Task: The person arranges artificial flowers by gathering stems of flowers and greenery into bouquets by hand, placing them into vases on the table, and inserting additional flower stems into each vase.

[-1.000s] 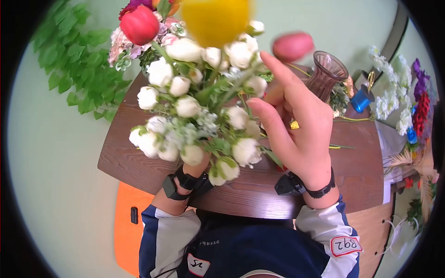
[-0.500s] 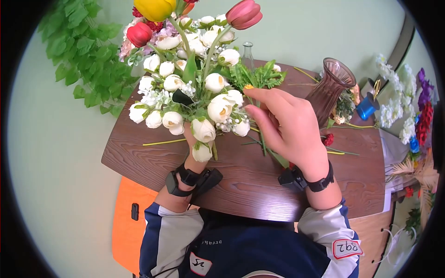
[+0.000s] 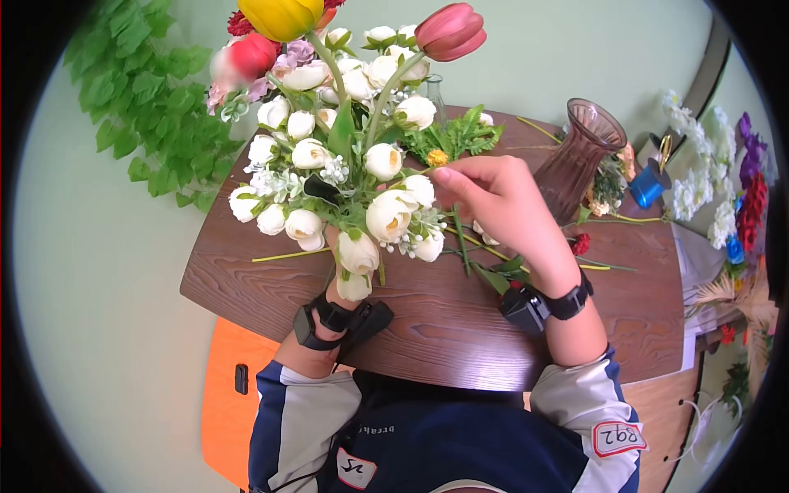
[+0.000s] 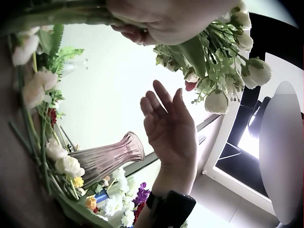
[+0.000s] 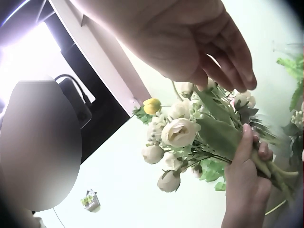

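My left hand (image 5: 249, 183) grips the green stems of a bouquet, fingers and thumb wrapped round them in the right wrist view. White ranunculus-like blooms (image 3: 388, 215) crowd the bouquet, with a yellow tulip (image 3: 281, 15) and a pink tulip (image 3: 450, 33) rising above them. A dark leaf-like piece (image 3: 320, 190) shows among the white blooms. In the head view most of my left hand is hidden below the flowers. My right hand (image 3: 501, 201) is beside the bouquet's right side, its fingers loosely extended and holding nothing in the left wrist view (image 4: 171, 130).
A ribbed purple glass vase (image 3: 579, 156) stands at the table's back right, near a blue ribbon spool (image 3: 649, 186). Loose stems and a small red flower (image 3: 581, 244) lie on the dark wooden table (image 3: 444, 337). Behind the bouquet are a fern (image 3: 464, 135) and a clear bottle (image 3: 434, 94).
The bouquet has come down away from the head camera and steadied; its tulips were blurred and nearer before. My right hand has shifted slightly left, toward the flowers.
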Motion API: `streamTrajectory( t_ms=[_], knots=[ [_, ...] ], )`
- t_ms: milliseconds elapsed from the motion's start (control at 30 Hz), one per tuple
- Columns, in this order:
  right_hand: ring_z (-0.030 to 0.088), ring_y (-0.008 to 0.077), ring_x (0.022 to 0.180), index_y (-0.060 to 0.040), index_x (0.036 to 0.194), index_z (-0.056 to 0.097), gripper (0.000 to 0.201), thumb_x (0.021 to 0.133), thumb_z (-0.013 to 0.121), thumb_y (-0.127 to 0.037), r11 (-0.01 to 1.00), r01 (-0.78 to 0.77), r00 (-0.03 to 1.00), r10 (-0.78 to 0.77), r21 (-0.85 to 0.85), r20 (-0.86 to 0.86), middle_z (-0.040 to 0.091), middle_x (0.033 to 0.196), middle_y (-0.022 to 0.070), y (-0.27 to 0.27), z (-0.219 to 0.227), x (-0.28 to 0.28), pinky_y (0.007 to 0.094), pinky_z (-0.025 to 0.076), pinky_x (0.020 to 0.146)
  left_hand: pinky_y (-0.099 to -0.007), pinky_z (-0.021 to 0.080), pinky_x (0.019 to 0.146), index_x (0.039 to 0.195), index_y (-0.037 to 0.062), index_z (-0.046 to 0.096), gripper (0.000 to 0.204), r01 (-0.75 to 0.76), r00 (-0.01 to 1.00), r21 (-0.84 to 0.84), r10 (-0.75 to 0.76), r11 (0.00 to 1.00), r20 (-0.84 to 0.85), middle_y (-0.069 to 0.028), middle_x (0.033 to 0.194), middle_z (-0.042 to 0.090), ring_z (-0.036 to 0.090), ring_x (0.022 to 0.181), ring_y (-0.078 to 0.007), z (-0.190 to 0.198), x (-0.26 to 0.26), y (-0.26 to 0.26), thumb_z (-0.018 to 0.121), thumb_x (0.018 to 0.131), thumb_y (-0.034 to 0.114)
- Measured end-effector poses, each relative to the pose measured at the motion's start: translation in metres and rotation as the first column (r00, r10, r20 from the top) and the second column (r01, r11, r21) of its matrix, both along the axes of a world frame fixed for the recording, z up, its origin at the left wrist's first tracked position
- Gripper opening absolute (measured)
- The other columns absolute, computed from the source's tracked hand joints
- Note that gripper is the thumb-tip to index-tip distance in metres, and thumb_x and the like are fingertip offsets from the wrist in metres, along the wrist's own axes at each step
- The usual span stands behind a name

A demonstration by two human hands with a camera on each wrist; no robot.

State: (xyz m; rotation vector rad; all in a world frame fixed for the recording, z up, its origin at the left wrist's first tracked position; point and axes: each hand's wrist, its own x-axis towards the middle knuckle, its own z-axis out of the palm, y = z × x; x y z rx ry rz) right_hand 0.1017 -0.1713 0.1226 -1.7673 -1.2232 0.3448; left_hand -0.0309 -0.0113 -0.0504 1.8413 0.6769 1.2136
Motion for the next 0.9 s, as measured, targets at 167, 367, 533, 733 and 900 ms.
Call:
streamTrajectory(
  t_ms=[167, 367, 533, 733, 900],
  knots=[
    [0.059, 0.0109, 0.087, 0.0047, 0.119, 0.05, 0.035, 0.09, 0.056, -0.014, 0.892, -0.165, 0.874, 0.33, 0.421, -0.357, 0.064, 0.098, 0.0094, 0.031, -0.032, -0.003, 0.0253, 0.048, 0.076, -0.037, 0.04, 0.091, 0.117, -0.0003, 0.045, 0.035, -0.026, 0.991, 0.141, 0.045, 0.99, -0.127, -0.0146, 0.113, 0.052, 0.051, 0.104, -0.0273, -0.012, -0.008, -0.001, 0.055, 0.085, 0.011],
    [0.059, 0.0096, 0.086, 0.003, 0.109, 0.054, 0.026, 0.085, 0.059, -0.003, 0.833, -0.136, 0.821, 0.398, 0.537, -0.409, 0.063, 0.097, 0.0056, 0.04, -0.052, -0.017, 0.024, 0.047, 0.075, -0.0353, 0.041, 0.091, 0.121, 0.0009, 0.042, 0.039, -0.033, 0.958, 0.308, 0.118, 0.951, -0.262, -0.014, 0.119, 0.05, 0.05, 0.107, -0.0252, -0.017, 0.006, 0.009, 0.054, 0.087, 0.014],
    [0.061, 0.011, 0.08, 0.0008, 0.097, 0.062, 0.022, 0.075, 0.066, 0.0, 0.895, -0.037, 0.918, 0.206, 0.445, -0.338, 0.068, 0.087, 0.0072, 0.028, -0.042, -0.015, 0.0269, 0.049, 0.071, -0.0339, 0.042, 0.092, 0.125, 0.0019, 0.04, 0.041, -0.011, 0.92, 0.431, 0.178, 0.902, -0.35, -0.0135, 0.123, 0.048, 0.049, 0.109, -0.0235, -0.042, -0.015, -0.007, 0.053, 0.088, 0.016],
    [0.062, 0.0113, 0.079, 0.0028, 0.094, 0.063, 0.018, 0.076, 0.066, -0.001, 0.878, -0.141, 0.963, 0.229, 0.457, -0.142, 0.068, 0.086, 0.0086, 0.034, -0.048, -0.015, 0.0279, 0.05, 0.072, -0.0321, 0.043, 0.093, 0.129, 0.0031, 0.038, 0.045, 0.059, 0.863, 0.565, 0.242, 0.823, -0.443, -0.0129, 0.128, 0.045, 0.048, 0.112, -0.0214, -0.07, -0.065, 0.01, 0.052, 0.09, 0.019],
    [0.064, 0.013, 0.078, 0.0061, 0.097, 0.06, 0.017, 0.08, 0.059, 0.004, 0.826, -0.292, 0.866, 0.443, 0.483, -0.234, 0.067, 0.084, 0.0102, 0.042, -0.055, -0.014, 0.0269, 0.051, 0.073, -0.0262, 0.037, 0.075, 0.108, 0.0042, 0.046, 0.026, 0.18, 0.974, 0.191, -0.148, 0.965, -0.172, -0.0048, 0.101, 0.044, 0.044, 0.089, -0.0143, -0.032, -0.043, 0.018, 0.055, 0.087, 0.017]
  ],
)
